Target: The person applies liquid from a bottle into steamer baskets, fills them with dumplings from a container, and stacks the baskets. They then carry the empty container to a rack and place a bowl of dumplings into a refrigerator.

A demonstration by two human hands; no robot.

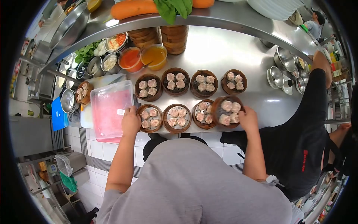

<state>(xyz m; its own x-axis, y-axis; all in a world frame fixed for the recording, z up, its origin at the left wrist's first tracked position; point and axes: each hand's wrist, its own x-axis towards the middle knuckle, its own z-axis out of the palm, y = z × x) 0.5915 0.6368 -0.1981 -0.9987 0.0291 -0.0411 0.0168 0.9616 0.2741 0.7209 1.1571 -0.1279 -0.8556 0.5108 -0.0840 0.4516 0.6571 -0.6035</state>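
Note:
My right hand (249, 119) grips the right rim of a bamboo steamer (213, 112) holding dumplings, which overlaps the edge of the steamer to its left. My left hand (131, 120) is at the left rim of the front-left steamer (150, 130), beside a clear plastic container (112, 112); its fingertips are partly hidden, and what they hold cannot be made out. Two more dumpling steamers, a middle one (176, 130) and its right neighbour (197, 125), stand in the front row. Behind them is a back row of several dumpling steamers, one at its right end (244, 89).
Orange-red sauce (130, 59) and yellow liquid (154, 58) stand in tubs at the back. Stacked steamers (174, 39) rise beneath a metal shelf (223, 20). Metal bowls (276, 77) lie right; a co-worker in black (294, 149) stands close, an arm reaching over the counter.

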